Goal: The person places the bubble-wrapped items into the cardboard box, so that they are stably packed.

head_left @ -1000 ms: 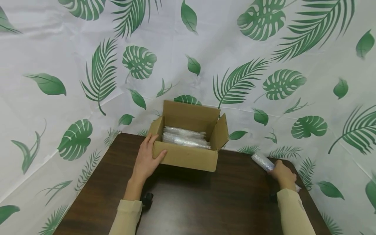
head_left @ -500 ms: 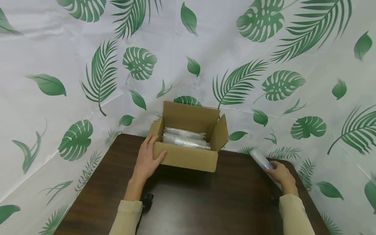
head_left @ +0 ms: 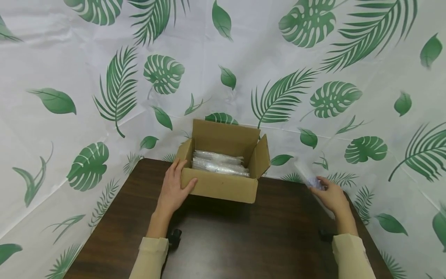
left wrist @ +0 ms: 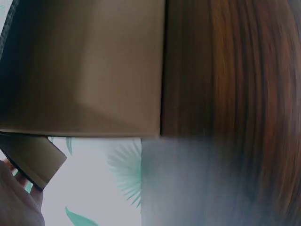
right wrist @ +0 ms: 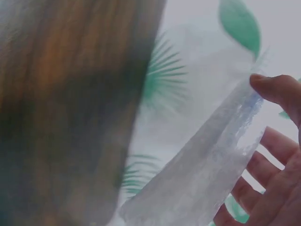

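An open cardboard box [head_left: 223,188] stands at the back of the dark wooden table, its flaps raised. Several clear bubble-wrapped packets [head_left: 219,164] lie inside it. My left hand [head_left: 171,192] grips the box's near left corner, thumb on the front wall and fingers over the left flap. Off to the right, my right hand [head_left: 332,195] pinches a long bubble-wrapped packet [right wrist: 202,165] between thumb and fingers, holding it tilted above the table's right part. What the wrap contains cannot be made out.
The dark wooden table [head_left: 223,244] reaches back to a white curtain [head_left: 244,38] printed with green leaves, which hangs behind the box and along both sides. The box's right flap [head_left: 261,157] leans outward.
My right hand has lifted the bubble-wrapped packet off the right end of the table and brought it slightly up and left. The left hand and box stay put.
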A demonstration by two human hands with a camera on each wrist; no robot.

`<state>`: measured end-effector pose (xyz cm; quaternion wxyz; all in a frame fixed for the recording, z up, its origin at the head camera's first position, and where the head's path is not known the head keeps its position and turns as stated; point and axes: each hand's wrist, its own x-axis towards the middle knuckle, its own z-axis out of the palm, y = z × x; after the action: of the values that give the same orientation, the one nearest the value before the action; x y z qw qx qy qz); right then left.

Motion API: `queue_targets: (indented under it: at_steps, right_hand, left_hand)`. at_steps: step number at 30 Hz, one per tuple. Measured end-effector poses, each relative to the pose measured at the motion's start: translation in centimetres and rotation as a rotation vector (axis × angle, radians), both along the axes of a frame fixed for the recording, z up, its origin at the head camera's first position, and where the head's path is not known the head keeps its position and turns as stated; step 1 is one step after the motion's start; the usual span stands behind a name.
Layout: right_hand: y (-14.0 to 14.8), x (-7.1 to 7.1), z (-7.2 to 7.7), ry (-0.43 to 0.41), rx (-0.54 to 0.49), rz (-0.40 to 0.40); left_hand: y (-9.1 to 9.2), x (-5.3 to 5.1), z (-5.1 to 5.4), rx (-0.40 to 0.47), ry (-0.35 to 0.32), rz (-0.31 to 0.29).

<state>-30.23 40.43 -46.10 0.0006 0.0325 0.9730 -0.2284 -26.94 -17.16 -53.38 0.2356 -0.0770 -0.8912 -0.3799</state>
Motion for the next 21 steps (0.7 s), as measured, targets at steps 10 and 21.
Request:
queue_targets:
  at_steps: [10,21]
  right_hand:
    - [-3.7,0.9,5.1,0.137,-0.031,0.080]
    - [-8.8,1.5,9.6,0.429,0.053,0.181]
  left_hand:
    - [0.1,0.3,0.2,-0.029,-0.001,-0.008]
    - [0.0,0.0,-0.2,0.005,0.028,-0.009]
